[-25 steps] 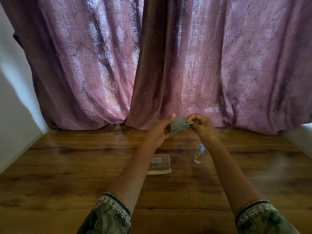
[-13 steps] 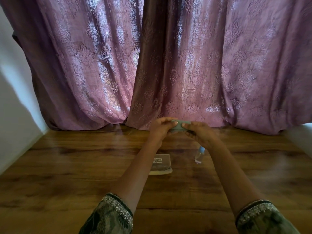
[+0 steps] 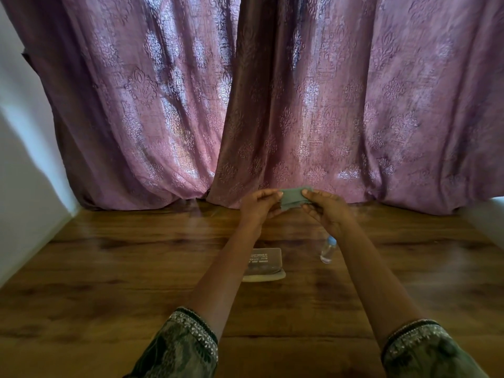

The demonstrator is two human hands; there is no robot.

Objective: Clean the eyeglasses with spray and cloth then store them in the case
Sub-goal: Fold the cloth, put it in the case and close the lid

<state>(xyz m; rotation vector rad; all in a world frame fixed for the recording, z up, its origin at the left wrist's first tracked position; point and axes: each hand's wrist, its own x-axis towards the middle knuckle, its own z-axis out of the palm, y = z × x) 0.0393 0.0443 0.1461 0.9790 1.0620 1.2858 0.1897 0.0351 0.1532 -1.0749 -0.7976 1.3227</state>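
Observation:
A small grey-green cloth (image 3: 291, 199) is held up in the air between both hands, above the far part of the wooden table (image 3: 109, 268). My left hand (image 3: 259, 205) pinches its left edge and my right hand (image 3: 324, 207) pinches its right edge. Below them the eyeglass case (image 3: 266, 264) lies on the table, grey with white lettering on top and a pale base. A small clear spray bottle (image 3: 328, 251) with a blue top stands to the case's right, partly behind my right forearm. The eyeglasses are not visible.
Purple patterned curtains (image 3: 272, 105) hang along the table's far edge. A white wall (image 3: 24, 159) borders the left side and a pale surface (image 3: 488, 216) shows at the far right.
The cloth went from a bunched shape to a flatter, folded one stretched between both hands. My left hand's fingers have closed onto it. Both hands stayed at roughly the same height.

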